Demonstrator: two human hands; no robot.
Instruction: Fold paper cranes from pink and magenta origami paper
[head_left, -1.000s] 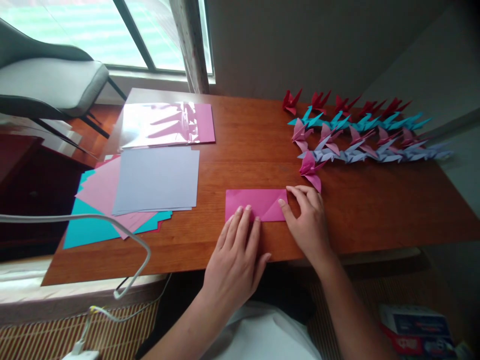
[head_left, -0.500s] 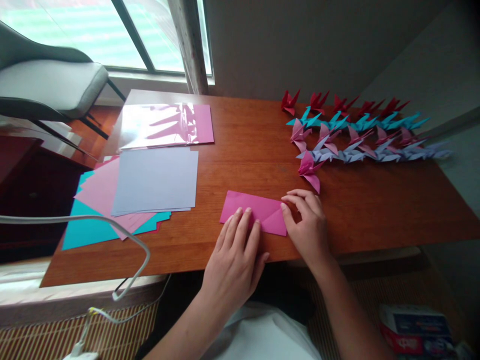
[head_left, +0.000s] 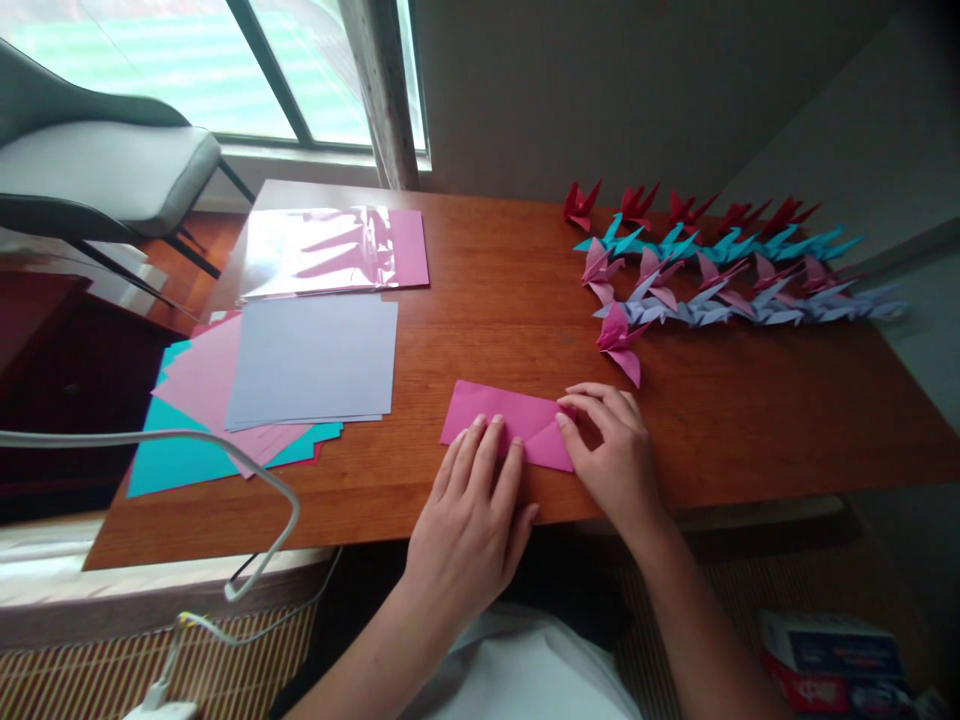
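Folded pink paper (head_left: 517, 410): slanted on the surface (head_left: 487, 335), near its front edge. Left hand (head_left: 465, 515) flat on it, fingers outstretched; right hand (head_left: 615, 445) pinching the far right corner between thumb and forefinger. Risk: crooked crease if the paper pivots under light left-hand pressure, or if the corner gets pulled off line. Magenta crane (head_left: 621, 345) just beyond the right hand; could get knocked if that hand strays. Versus one second ago: paper turned from square to slanted, right fingertips further in.
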